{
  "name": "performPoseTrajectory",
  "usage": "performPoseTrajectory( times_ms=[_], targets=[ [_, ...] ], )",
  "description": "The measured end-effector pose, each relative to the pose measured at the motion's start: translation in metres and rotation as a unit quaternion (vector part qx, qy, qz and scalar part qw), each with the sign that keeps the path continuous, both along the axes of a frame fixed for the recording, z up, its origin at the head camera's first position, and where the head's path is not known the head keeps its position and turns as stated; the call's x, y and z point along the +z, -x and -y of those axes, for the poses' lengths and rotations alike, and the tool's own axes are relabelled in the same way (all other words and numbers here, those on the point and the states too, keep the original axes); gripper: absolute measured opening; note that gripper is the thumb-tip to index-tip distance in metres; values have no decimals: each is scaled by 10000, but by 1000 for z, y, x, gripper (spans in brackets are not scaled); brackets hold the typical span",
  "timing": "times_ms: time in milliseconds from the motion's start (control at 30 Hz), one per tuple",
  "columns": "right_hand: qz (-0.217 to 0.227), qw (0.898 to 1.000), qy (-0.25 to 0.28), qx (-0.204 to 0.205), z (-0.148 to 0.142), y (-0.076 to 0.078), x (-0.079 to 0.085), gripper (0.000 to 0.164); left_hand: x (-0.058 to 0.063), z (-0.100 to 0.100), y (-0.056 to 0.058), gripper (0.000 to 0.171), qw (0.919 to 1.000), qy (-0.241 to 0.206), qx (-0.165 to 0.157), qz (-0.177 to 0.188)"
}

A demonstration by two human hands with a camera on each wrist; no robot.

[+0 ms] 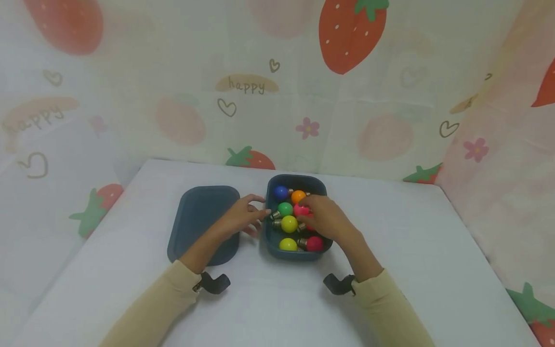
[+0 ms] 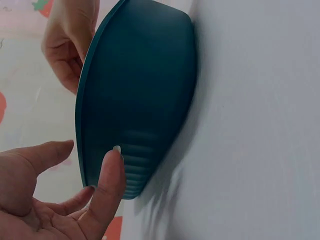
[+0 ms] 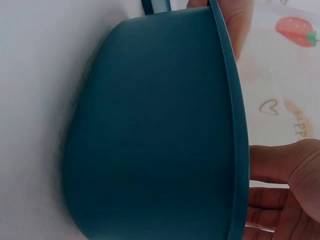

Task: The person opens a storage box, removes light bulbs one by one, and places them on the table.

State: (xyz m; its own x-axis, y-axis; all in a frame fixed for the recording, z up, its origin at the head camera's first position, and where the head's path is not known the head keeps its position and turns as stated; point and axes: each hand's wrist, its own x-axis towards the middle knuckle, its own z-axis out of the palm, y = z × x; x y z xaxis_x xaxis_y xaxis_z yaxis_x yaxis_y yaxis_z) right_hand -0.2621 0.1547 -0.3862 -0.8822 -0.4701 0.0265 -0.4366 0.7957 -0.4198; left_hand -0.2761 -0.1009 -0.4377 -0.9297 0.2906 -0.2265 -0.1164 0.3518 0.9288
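Your container is a deep, dark teal tub with rounded corners and a raised rim, standing upright near the back of the white table. Inside lie small round bulbs with ridged metal screw bases: a blue bulb and an orange bulb toward the back, a green bulb and a pink bulb in the middle, a yellow bulb below the green one, then a second yellow bulb and a red bulb at the front.

Your right hand reaches over the right rim, fingertips at the pink bulb; you partly cover it and another red bulb, so I cannot tell whether you grip anything. Your left hand is beside the left wall, fingers loosely spread, holding nothing; whether they touch the wall is unclear.

A flat, matching lid lies left of the container, your left forearm crossing its right part. Strawberry-print cloth hangs behind.
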Motion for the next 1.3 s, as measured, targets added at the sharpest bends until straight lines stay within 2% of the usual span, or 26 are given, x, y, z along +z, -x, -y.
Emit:
performPoseTrajectory(
  times_ms=[200,467,733,1067,1300],
  targets=[
    [36,9993,-348,-139,-2,1,0,35,0,-5,0,61,9991,-403,-13,130],
    [125,9985,-492,-219,2,1,-5,28,-1,-7,0,62,9975,-640,160,269],
    [107,9977,-626,-234,6,3,-9,25,2,-6,2,60,9978,-577,257,205],
    [60,9971,-737,-161,5,-4,-7,30,5,-1,3,61,9982,-506,228,232],
    [92,9928,-1168,-270,10,-7,-5,22,2,2,5,61,9985,-491,177,190]
  ],
)
